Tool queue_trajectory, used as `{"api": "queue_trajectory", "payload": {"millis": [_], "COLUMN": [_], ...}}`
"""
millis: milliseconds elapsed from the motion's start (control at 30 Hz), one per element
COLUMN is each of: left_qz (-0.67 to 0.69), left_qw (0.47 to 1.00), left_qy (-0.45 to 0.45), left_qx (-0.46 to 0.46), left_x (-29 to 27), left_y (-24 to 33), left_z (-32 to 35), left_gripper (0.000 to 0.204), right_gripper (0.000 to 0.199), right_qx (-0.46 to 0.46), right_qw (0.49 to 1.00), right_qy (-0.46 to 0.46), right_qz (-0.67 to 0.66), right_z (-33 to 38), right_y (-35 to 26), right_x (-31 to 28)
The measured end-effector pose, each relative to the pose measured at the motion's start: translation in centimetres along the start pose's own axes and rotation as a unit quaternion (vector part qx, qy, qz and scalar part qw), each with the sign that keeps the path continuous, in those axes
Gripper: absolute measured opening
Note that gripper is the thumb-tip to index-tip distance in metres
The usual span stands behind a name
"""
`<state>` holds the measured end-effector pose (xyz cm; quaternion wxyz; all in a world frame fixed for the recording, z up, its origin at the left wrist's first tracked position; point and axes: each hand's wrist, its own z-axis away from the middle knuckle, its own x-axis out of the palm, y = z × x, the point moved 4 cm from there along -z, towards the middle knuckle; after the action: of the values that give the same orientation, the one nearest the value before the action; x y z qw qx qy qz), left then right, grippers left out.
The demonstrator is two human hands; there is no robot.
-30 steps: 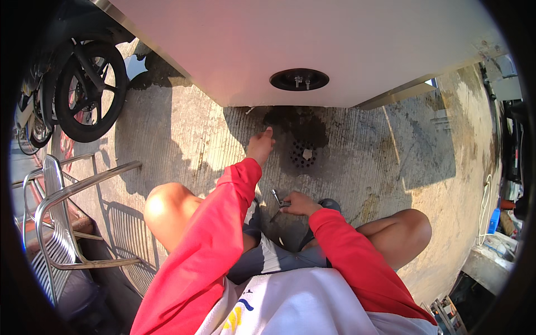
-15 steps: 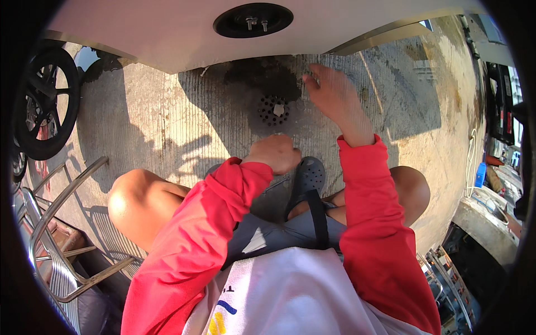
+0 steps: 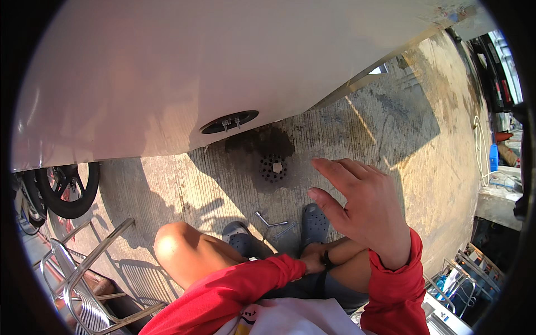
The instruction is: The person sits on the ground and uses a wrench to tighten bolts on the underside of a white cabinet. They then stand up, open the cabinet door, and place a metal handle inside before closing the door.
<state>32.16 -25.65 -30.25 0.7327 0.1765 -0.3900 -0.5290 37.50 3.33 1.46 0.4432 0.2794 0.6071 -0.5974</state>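
My right hand (image 3: pixel 365 209) is raised above the ground to the right, holding nothing, with thumb and fingers apart. My left hand (image 3: pixel 314 261) rests low by my right lower leg; the red sleeve and my leg hide most of its fingers. Between my feet, on the concrete, lies a three-armed metal wrench (image 3: pixel 271 221). Beside it is a thinner metal tool (image 3: pixel 285 231). Farther ahead, a round disc with a ring of holes (image 3: pixel 267 174) has a pale lump (image 3: pixel 277 167) on it. A black oval recess (image 3: pixel 222 124) with two bolts is set in a large white panel (image 3: pixel 156 78).
Grey clogs (image 3: pixel 314 223) are on my feet. A black wheel (image 3: pixel 71 204) stands at the left, above a metal-framed chair (image 3: pixel 72 279). A blue object (image 3: pixel 493 157) and a pale hose (image 3: pixel 478 148) are at the right. Wet dark concrete (image 3: pixel 268 140) borders the disc.
My right hand has come nearer and lower in view. The left hand has drawn back toward my right leg. The view has tilted up, showing more of the white panel and uncovering the wrench.
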Motion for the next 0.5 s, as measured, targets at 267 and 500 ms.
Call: {"api": "queue_trajectory", "payload": {"millis": [267, 500], "left_qz": [-0.136, -0.168], "left_qw": [0.987, 0.966], "left_qy": [-0.020, 0.116], "left_qx": [-0.086, -0.159], "left_x": [-6.3, -7.4], "left_y": [0.0, -0.8], "left_z": [-0.8, 7.9], "left_gripper": [0.051, 0.048], "right_gripper": [0.046, 0.055], "right_qx": [-0.026, -0.129], "right_qw": [0.999, 0.987], "right_qy": [-0.013, -0.098], "right_qz": [0.035, 0.004], "right_z": [-0.5, -2.4], "right_y": [1.2, 0.8], "right_x": [-0.8, 2.0]}}
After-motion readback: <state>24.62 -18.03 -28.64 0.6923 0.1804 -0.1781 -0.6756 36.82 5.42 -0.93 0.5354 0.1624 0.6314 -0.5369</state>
